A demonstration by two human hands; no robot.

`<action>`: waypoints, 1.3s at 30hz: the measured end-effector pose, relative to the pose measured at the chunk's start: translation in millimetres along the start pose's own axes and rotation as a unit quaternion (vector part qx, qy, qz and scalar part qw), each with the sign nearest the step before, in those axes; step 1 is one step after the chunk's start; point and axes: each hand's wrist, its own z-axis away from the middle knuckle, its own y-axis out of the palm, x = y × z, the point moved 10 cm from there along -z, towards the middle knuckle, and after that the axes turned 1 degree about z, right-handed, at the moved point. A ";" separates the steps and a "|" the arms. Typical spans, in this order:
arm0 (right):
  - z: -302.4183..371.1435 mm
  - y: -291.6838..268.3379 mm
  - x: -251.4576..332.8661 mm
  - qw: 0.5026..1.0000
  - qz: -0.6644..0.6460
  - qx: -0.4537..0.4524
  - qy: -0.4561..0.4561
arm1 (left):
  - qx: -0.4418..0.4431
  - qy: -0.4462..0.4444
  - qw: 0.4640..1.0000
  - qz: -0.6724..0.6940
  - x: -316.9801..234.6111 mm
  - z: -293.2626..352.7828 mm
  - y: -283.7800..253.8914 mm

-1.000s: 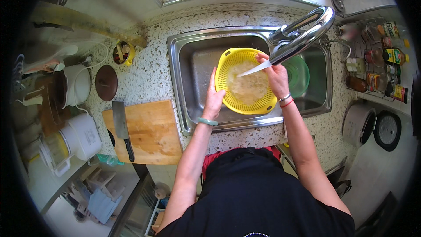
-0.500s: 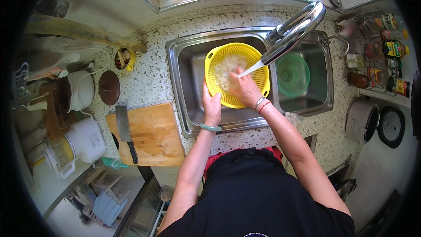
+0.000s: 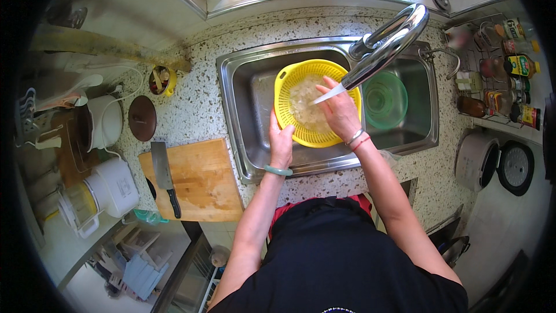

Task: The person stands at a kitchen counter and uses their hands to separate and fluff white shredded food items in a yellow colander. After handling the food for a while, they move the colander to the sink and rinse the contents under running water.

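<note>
A yellow plastic colander is held over the left basin of the steel sink. My left hand grips its near left rim, thumb on the outside. Pale, wet pieces of food lie in it; I cannot make out their kind. Water runs onto them from the chrome faucet. My right hand is over the right side of the colander beside the stream, fingers apart and holding nothing.
A green bowl with water stands in the right basin. Left of the sink, a cleaver lies on a wooden cutting board. A brown lid and yellow cup are behind it. Spice jars fill a rack at right.
My right hand has lifted out of the food and shifted right, its fingers now spread beside the stream. The colander has moved slightly right and nearer, still in my left hand.
</note>
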 end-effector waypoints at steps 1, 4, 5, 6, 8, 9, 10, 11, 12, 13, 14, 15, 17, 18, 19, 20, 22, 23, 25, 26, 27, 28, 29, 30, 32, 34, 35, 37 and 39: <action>0.5 -12.1 1.8 1.000 0.004 -0.022 0.012 | -0.010 -0.006 1.000 0.014 3.9 0.4 -1.3; 10.9 2.5 -53.9 0.894 -0.365 -0.014 0.259 | -0.049 0.015 0.998 0.041 7.9 -0.1 -3.7; 19.5 16.5 -62.5 0.800 -0.491 -0.001 0.345 | -0.064 0.029 0.996 0.048 7.3 -0.1 -4.1; 15.9 9.9 -56.6 0.772 -0.556 -0.032 0.308 | -0.064 0.031 0.996 0.054 8.9 -0.6 -2.2; 16.2 3.3 -51.1 0.778 -0.553 -0.042 0.295 | -0.069 0.036 0.995 0.061 10.7 -1.4 -5.1; 16.1 1.7 -50.0 0.781 -0.551 -0.047 0.289 | -0.071 0.038 0.995 0.064 11.6 -1.3 -6.8; 16.9 5.3 -51.0 0.774 -0.562 -0.024 0.290 | -0.074 0.034 0.995 0.064 12.5 -1.2 -7.0; 18.9 7.7 -54.3 0.766 -0.573 -0.001 0.291 | -0.076 0.029 0.995 0.064 13.4 -0.7 -7.4; 20.2 11.3 -55.3 0.758 -0.583 0.023 0.291 | -0.079 0.025 0.995 0.064 14.3 -0.5 -7.7; 18.5 3.0 -54.8 0.828 -0.495 0.017 0.262 | -0.076 0.020 0.995 0.067 14.3 -0.4 -6.1; 17.9 -5.0 -51.1 0.887 -0.401 0.012 0.230 | -0.073 0.015 0.995 0.070 14.2 -0.3 -4.4; 16.4 -12.5 -46.7 0.933 -0.301 0.006 0.195 | -0.070 0.009 0.995 0.072 14.5 -0.4 -2.8; 12.7 -29.6 -57.2 0.919 -0.332 -0.076 0.200 | -0.073 -0.015 0.994 0.078 20.6 0.9 -3.9; 14.2 -34.2 -70.0 0.863 -0.430 -0.125 0.235 | -0.075 -0.026 0.994 0.081 24.2 0.6 -3.9; 17.3 -35.6 -82.0 0.792 -0.520 -0.171 0.269 | -0.077 -0.026 0.993 0.088 26.3 0.7 -3.4; 13.0 -49.1 -90.7 0.755 -0.565 -0.237 0.233 | -0.079 -0.025 0.992 0.093 28.2 0.0 -2.6; 8.3 -69.6 -122.1 0.728 -0.559 -0.318 0.236 | -0.089 -0.032 0.990 0.106 34.7 -1.9 -2.2; 2.2 -80.4 -135.9 0.737 -0.539 -0.339 0.227 | -0.095 -0.039 0.988 0.114 39.3 -3.3 -0.8; -6.9 -94.7 -162.5 0.755 -0.475 -0.382 0.241 | -0.098 -0.048 0.986 0.124 44.8 -7.2 4.5; -14.0 -98.4 -168.7 0.754 -0.474 -0.387 0.241 | -0.095 -0.050 0.986 0.126 44.8 -8.7 7.4; -20.6 -102.3 -174.6 0.753 -0.472 -0.390 0.241 | -0.093 -0.052 0.986 0.128 44.9 -10.0 10.4; -27.3 -104.3 -180.0 0.752 -0.472 -0.392 0.241 | -0.091 -0.047 0.987 0.126 44.0 -11.1 12.8; -35.9 -104.5 -184.3 0.753 -0.485 -0.384 0.224 | -0.088 -0.042 0.987 0.125 43.5 -11.9 15.3; -43.8 -105.0 -188.2 0.753 -0.498 -0.376 0.206 | -0.085 -0.038 0.988 0.124 43.0 -12.5 17.6; -53.7 -103.7 -197.4 0.756 -0.508 -0.367 0.186 | -0.089 -0.043 0.987 0.126 43.2 -12.6 20.5; -52.5 -100.5 -204.1 0.754 -0.511 -0.365 0.192 | -0.079 -0.019 0.989 0.123 37.9 -13.5 25.3; -52.6 -99.3 -205.1 0.753 -0.512 -0.363 0.195 | -0.082 -0.012 0.988 0.127 36.2 -13.0 25.8; -52.0 -100.6 -200.5 0.758 -0.508 -0.362 0.188 | -0.088 0.001 0.987 0.136 33.1 -11.1 26.9; -51.3 -102.1 -190.9 0.765 -0.505 -0.356 0.183 | -0.080 0.002 0.989 0.125 33.4 -10.7 25.3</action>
